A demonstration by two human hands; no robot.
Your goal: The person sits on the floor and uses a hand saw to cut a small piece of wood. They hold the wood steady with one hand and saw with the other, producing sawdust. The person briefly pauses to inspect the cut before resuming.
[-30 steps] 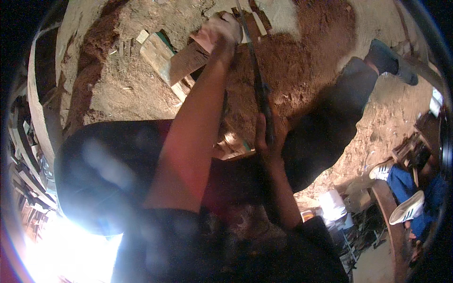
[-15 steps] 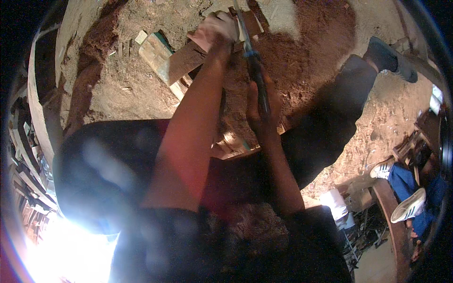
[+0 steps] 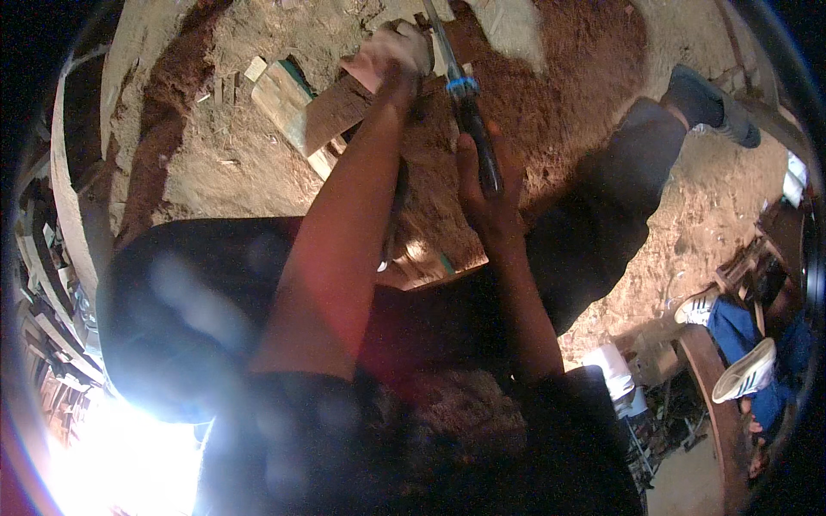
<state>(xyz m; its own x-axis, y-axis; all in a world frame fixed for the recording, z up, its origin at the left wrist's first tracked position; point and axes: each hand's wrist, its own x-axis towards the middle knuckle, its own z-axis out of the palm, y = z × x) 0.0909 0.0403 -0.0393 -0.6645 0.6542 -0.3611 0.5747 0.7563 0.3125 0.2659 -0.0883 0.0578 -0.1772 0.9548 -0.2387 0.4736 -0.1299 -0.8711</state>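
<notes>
Left hand (image 3: 394, 56) is curled over the upper end of a brown board (image 3: 334, 113), can't tell from here if it's really gripping. Right hand (image 3: 492, 185) is wrapped round the dark handle (image 3: 469, 120) of a long thin tool (image 3: 443, 39), blue ring (image 3: 462, 84) on it, metal end pointing away right beside the left hand. Board overlaps a paler wood block (image 3: 282, 99) on the dirt floor (image 3: 206, 176)

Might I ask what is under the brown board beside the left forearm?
A pale wooden block shows under the left end of the brown board. What else may lie beneath is hidden by the board itself, the left hand and left forearm.
</notes>
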